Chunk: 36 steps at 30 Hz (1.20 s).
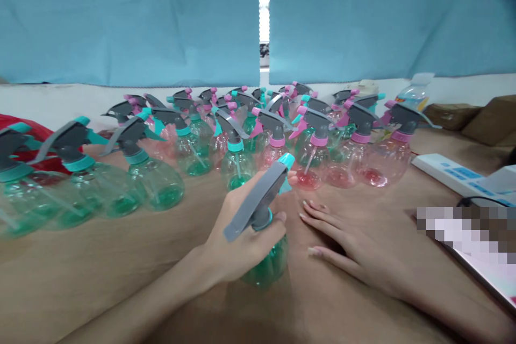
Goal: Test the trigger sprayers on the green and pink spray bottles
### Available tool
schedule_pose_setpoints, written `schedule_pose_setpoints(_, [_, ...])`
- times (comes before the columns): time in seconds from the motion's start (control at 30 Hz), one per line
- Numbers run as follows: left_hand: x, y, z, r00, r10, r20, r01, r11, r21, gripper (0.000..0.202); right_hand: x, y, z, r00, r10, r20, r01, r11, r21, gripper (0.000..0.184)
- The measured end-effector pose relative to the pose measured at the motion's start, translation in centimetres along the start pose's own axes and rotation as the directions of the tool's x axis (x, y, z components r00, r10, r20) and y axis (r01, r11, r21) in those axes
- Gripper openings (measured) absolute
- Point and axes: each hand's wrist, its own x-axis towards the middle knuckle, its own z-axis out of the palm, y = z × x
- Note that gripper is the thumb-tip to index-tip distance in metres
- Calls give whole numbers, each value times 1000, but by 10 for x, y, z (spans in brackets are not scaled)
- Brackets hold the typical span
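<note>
My left hand (237, 242) is closed round the neck of a green spray bottle (271, 266) in the middle foreground. Its grey trigger head with a teal nozzle tilts up to the right above my fingers. Most of the bottle's body is hidden behind the hand. To the right, my right hand (342, 239) lies palm down on the wooden table (161, 269), fingers stretched out and holding nothing. Just beyond it, a pink spray bottle (309, 169) stands upright near the fingertips. Another green spray bottle (237, 166) stands behind my left hand.
Several more green and pink spray bottles (155, 185) crowd the back and left. On the right lie a white power strip (447, 169) and a flat device (484, 263) with a blurred-out screen. Brown boxes (489, 121) and a clear bottle (417, 94) stand behind, below a blue curtain (121, 16).
</note>
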Motion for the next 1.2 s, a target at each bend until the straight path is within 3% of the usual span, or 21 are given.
schedule_pose_setpoints(0.37, [-3, -14, 6, 998, 51, 21, -51, 998, 21, 24, 2, -6, 0, 999, -35, -29, 34, 999, -11, 58])
schedule_pose_setpoints(0.47, [-4, -16, 8, 999, 39, -29, -39, 999, -10, 27, 4, -20, -5, 997, -72, -34, 72, 997, 13, 56])
schedule_pose_setpoints(0.6, [-8, -13, 4, 995, 31, -90, -33, 999, -14, 48, 10, -54, -18, 991, -130, -35, 133, 987, 85, 56])
schedule_pose_setpoints(0.77, [-22, -15, -12, 997, 6, -78, -7, 1000, -12, 38, 30, -99, -23, 967, -222, -128, 234, 969, 85, 55])
schedule_pose_setpoints(0.9, [-34, -21, -29, 996, -41, -80, 41, 999, -3, 27, 47, -127, -10, 973, -193, -128, 209, 969, 130, 54])
schedule_pose_setpoints(1.03, [-44, -23, -48, 995, -38, -89, 34, 998, -46, 40, 58, -151, 5, 976, -130, -174, 158, 974, 162, 62])
schedule_pose_setpoints(1.2, [-57, -33, -74, 993, -57, -99, 57, 998, -3, 63, 73, -169, 12, 972, -188, -142, 212, 961, 179, 61])
